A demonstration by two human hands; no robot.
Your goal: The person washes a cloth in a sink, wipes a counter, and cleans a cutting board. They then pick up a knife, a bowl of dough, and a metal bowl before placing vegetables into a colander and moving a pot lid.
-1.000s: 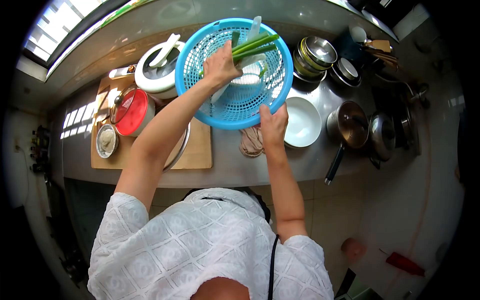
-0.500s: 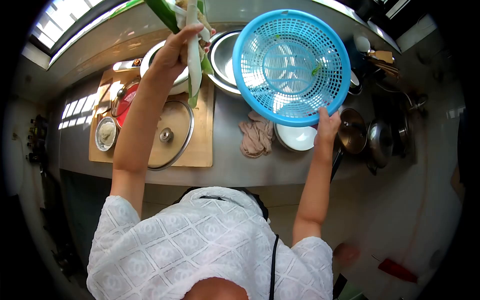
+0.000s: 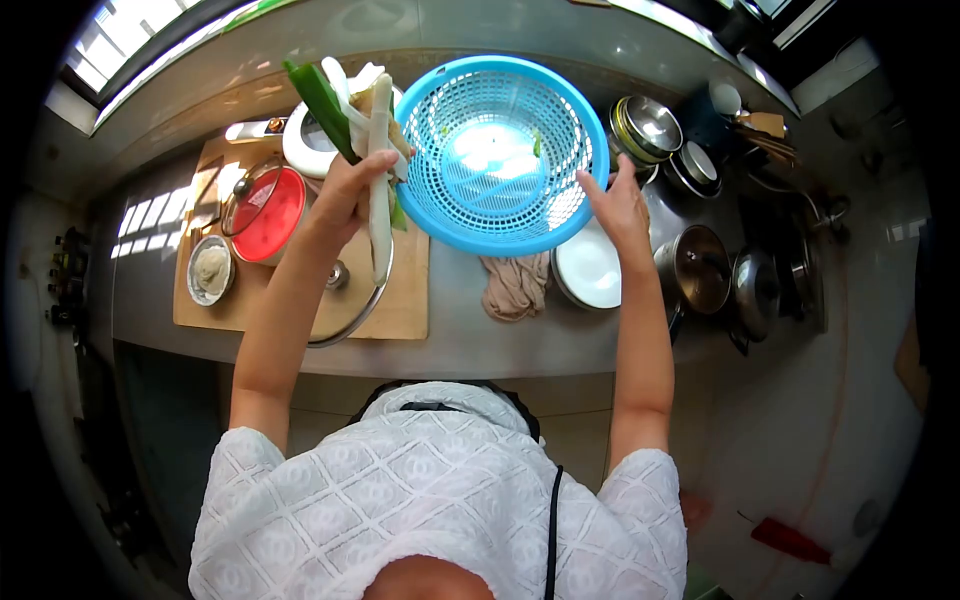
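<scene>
My left hand point(image 3: 345, 195) grips a bunch of leeks point(image 3: 368, 140), white stalks with green tops, held up over the wooden cutting board point(image 3: 405, 300). My right hand point(image 3: 615, 205) holds the right rim of a round blue plastic colander point(image 3: 500, 150), lifted above the counter and tilted toward me. Only a few green scraps cling inside the colander. The leeks sit just left of its rim.
On the board lie a glass pot lid point(image 3: 345, 300), a red lidded pot point(image 3: 268, 212) and a small bowl point(image 3: 212, 270). A white cooker point(image 3: 305, 145), a rag point(image 3: 515, 285), a white plate point(image 3: 590, 270), stacked steel bowls point(image 3: 648, 125) and pans point(image 3: 700, 265) crowd the counter.
My left hand lifted the leeks out of the colander and now holds them lower, beside it. My right hand swung the emptied colander right, then back toward the middle.
</scene>
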